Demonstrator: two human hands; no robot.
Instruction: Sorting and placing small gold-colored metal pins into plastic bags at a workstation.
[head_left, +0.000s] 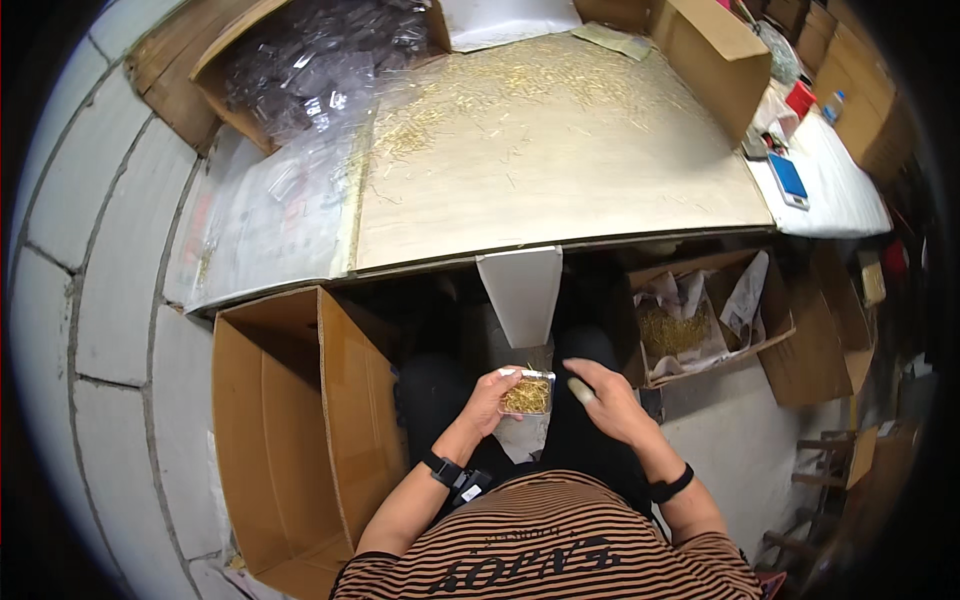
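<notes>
My left hand grips a small clear plastic box over my lap. Golden, straw-like dried pieces fill it, and a pale strip shows along its upper rim. Just to the right of the box is my right hand, apart from it, with its fingers loosely bent and spread and nothing seen in them. A pale cover, which looks like a finger cot, sits on one of its digits.
Golden bits lie scattered over the pale worktop. A carton of clear plastic pieces stands far left. A blue-topped device lies far right. Below are a paper-lined carton with golden pieces, a tall carton, and a white panel.
</notes>
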